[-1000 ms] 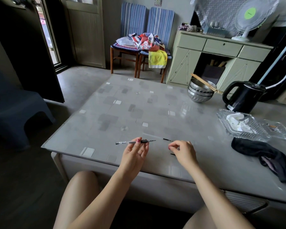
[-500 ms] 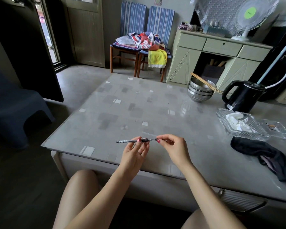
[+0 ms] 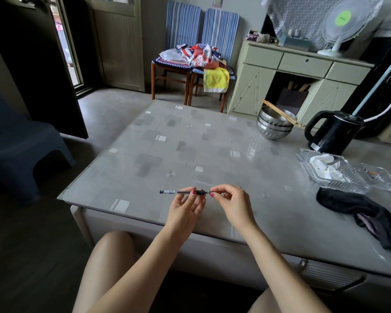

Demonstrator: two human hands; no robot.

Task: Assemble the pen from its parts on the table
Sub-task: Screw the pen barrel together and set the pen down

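A thin clear pen (image 3: 178, 192) with a dark grip and a black back end lies level in the air just above the near edge of the grey table (image 3: 190, 150). My left hand (image 3: 185, 208) pinches its grip section from below. Thumb and forefinger of my right hand (image 3: 230, 202) are closed on the tip end at the pen's right; the small part there is hidden by the fingers.
Stacked steel bowls (image 3: 274, 126) with chopsticks and a black kettle (image 3: 332, 132) stand at the far right. Glass dishes (image 3: 330, 172) with tissue and a dark cloth (image 3: 357, 211) lie to the right. My knees are under the table's front edge.
My right hand left the table surface and came left to the pen's tip end. The small dark parts seen on the table a second ago are gone from view. The left hand held still.
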